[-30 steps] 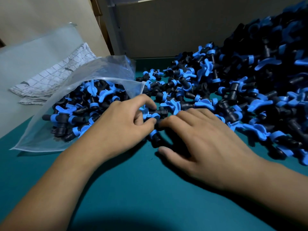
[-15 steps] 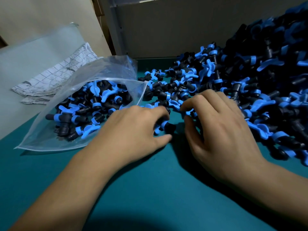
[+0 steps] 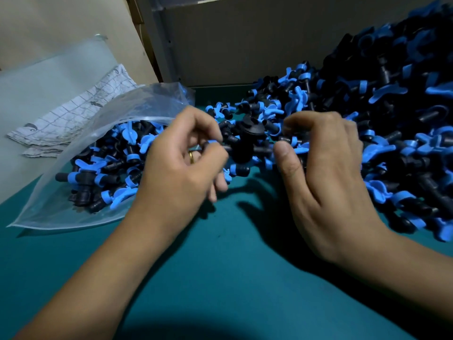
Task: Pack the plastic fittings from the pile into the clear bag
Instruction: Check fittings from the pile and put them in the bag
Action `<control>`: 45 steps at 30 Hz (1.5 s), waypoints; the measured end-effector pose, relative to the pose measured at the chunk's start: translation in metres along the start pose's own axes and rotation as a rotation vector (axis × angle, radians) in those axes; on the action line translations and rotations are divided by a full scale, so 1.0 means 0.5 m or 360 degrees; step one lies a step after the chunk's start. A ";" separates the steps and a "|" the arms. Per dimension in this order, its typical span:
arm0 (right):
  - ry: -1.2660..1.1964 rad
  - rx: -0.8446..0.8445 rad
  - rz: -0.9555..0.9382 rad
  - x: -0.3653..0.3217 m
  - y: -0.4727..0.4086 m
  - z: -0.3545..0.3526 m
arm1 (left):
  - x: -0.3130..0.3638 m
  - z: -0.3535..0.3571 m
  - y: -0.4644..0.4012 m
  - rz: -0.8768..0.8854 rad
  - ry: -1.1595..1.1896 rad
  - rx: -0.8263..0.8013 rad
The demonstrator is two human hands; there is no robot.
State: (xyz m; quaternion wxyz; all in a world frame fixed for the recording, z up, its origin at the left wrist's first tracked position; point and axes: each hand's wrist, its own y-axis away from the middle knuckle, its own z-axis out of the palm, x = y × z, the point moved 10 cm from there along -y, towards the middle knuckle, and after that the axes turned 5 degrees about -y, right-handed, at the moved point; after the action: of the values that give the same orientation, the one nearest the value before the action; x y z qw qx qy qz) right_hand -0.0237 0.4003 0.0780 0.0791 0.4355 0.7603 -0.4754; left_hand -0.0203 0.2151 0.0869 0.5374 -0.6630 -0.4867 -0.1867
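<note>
A big pile of black and blue plastic fittings [image 3: 382, 114] covers the right side of the green table. The clear bag [image 3: 81, 153] lies on its side at the left, mouth toward the pile, with several fittings inside. My left hand [image 3: 181, 165] is raised just above the table by the bag's mouth, its fingers curled round fittings. My right hand [image 3: 323, 163] is at the pile's near edge, thumb and fingers pinching fittings. A black fitting [image 3: 245, 141] sits between the two hands.
A folded checked cloth [image 3: 73, 119] lies behind the bag on a pale sheet [image 3: 36, 89]. A brown wall [image 3: 245, 40] closes the back of the table. Bare green tabletop [image 3: 232, 253] lies between my forearms.
Both hands lifted off the tabletop and curled their fingers round fittings. The left hand moved up toward the bag's mouth. The view has tilted a little.
</note>
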 end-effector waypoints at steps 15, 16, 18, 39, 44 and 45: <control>-0.0604 -0.0186 0.0024 0.017 -0.011 0.023 | -0.078 0.018 0.018 -0.0693 0.0736 0.0030; -0.0653 -0.0190 0.0024 0.017 -0.011 0.023 | -0.079 0.018 0.018 -0.0707 0.0753 0.0033; -0.0754 -0.0196 0.0026 0.019 -0.013 0.025 | -0.078 0.016 0.014 -0.0685 0.0784 0.0020; -0.0868 -0.0218 -0.0013 0.020 -0.006 0.038 | -0.049 -0.010 -0.003 -0.0260 0.0584 -0.0195; -0.1036 -0.0175 0.0169 0.039 -0.012 0.044 | -0.051 0.005 0.000 -0.0255 0.0539 -0.0281; -0.1043 -0.0175 0.0185 0.041 -0.013 0.046 | -0.048 0.009 0.001 -0.0219 0.0458 -0.0284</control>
State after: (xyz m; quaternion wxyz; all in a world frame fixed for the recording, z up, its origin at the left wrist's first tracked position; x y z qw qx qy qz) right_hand -0.0476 0.3930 0.0590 0.3697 0.2973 0.6928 -0.5431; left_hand -0.0322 0.2085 0.0668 0.5264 -0.6396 -0.4305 -0.3585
